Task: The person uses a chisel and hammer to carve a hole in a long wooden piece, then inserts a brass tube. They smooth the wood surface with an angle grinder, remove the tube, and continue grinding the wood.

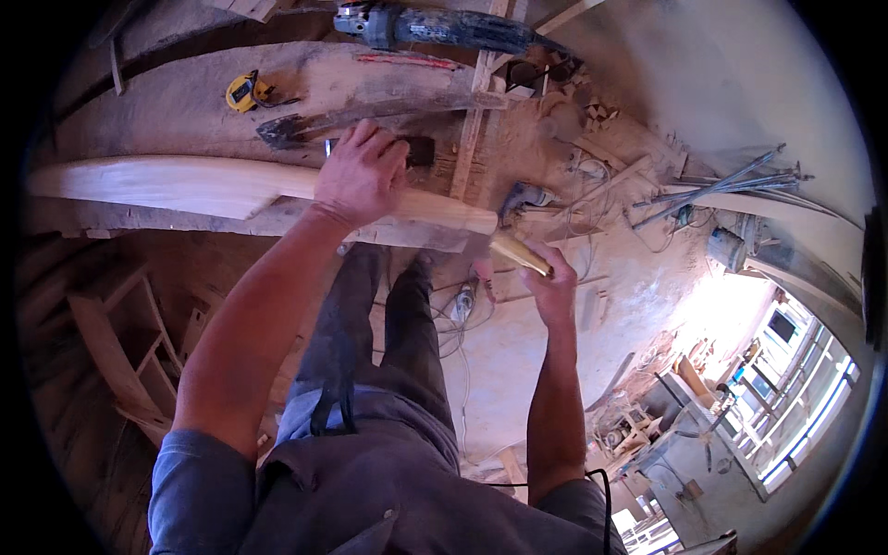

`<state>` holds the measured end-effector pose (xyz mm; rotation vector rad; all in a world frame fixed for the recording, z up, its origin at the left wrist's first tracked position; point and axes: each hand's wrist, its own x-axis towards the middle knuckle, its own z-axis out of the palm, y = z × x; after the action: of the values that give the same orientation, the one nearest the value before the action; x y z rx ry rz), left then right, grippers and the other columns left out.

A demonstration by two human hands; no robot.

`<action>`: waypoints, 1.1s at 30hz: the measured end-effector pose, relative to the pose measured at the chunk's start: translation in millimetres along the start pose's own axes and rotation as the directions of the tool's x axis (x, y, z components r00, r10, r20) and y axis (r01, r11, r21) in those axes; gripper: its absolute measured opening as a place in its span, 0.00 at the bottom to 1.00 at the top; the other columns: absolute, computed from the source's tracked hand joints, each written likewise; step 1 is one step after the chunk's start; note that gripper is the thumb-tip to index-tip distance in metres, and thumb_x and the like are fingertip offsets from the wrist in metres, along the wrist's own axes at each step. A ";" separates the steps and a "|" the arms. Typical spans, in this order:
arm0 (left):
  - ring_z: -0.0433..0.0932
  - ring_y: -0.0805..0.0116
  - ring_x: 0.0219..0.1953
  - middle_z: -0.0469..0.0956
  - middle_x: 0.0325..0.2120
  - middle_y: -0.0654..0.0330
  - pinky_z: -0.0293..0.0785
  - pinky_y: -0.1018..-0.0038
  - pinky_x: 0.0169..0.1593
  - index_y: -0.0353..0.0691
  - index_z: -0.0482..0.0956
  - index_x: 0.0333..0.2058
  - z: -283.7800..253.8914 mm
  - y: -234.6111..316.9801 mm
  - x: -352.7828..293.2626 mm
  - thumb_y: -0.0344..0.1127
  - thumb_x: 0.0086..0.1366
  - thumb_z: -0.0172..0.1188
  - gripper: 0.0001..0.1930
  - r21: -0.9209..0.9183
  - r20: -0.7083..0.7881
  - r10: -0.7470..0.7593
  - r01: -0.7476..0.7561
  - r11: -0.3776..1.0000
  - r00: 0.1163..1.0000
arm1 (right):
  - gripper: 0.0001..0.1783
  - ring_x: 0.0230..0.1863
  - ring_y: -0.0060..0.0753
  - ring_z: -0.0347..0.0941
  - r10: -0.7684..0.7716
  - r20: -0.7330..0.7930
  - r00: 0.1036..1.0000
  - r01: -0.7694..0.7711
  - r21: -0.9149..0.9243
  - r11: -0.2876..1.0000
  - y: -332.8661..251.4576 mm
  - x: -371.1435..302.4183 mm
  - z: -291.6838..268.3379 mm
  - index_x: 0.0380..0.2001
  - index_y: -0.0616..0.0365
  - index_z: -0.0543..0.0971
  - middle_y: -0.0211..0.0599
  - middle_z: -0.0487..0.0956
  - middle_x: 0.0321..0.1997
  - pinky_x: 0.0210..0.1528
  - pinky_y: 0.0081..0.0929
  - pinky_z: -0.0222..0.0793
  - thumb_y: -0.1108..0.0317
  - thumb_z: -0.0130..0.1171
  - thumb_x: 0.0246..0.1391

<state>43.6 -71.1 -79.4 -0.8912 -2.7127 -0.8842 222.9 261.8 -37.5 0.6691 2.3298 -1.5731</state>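
Note:
A long, pale shaped piece of wood (176, 185) lies along the workbench, broad at the left and narrowing to a rounded end at the right. My left hand (361, 176) is closed over its narrow part, fingers curled down the far side. Just beyond those fingers are a dark block (421, 151) and a small shiny metal bit (327, 148); whether the hand touches either is unclear. At the wood's right end, my right hand (555, 285) grips a narrow golden-yellow tool (520, 252), which meets or nearly meets the end. Its exact kind does not show.
On the dusty bench (314, 74) lie a yellow tape measure (248, 92), a red pencil-like stick (407, 60) and an angle grinder (444, 28). Wood offcuts, cables and several metal bar clamps (721, 190) are at the right. A wooden frame (120, 342) stands at the lower left.

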 end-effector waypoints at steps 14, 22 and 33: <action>0.83 0.52 0.32 0.83 0.28 0.56 0.81 0.58 0.35 0.42 0.83 0.36 6.4 4.5 -4.4 0.31 0.61 0.63 0.05 0.127 -0.032 -0.068 0.071 0.989 0.997 | 0.20 0.48 0.25 0.76 0.076 0.055 0.996 -0.093 0.526 0.845 39.8 35.8 23.7 0.55 0.63 0.80 0.34 0.80 0.51 0.53 0.26 0.73 0.80 0.64 0.59; 0.83 0.51 0.30 0.83 0.27 0.55 0.80 0.58 0.34 0.42 0.83 0.34 6.1 8.3 -5.4 0.32 0.62 0.63 0.03 0.140 -0.064 -0.061 0.070 0.988 0.996 | 0.18 0.42 0.27 0.76 0.013 0.129 0.992 -0.100 0.700 0.707 60.7 40.4 32.9 0.53 0.62 0.80 0.34 0.79 0.44 0.45 0.28 0.76 0.78 0.65 0.59; 0.84 0.53 0.31 0.85 0.29 0.56 0.80 0.58 0.34 0.42 0.84 0.36 5.3 11.2 -6.5 0.36 0.67 0.63 0.06 0.171 0.001 -0.108 0.107 0.979 0.994 | 0.17 0.35 0.21 0.77 -0.037 0.063 0.997 0.010 0.379 0.925 11.3 59.2 65.5 0.47 0.60 0.82 0.32 0.83 0.38 0.35 0.18 0.72 0.72 0.72 0.54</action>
<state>55.6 -63.9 -80.3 -0.7233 -2.8166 -0.6528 174.4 218.7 -98.5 0.6537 2.0059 -2.0497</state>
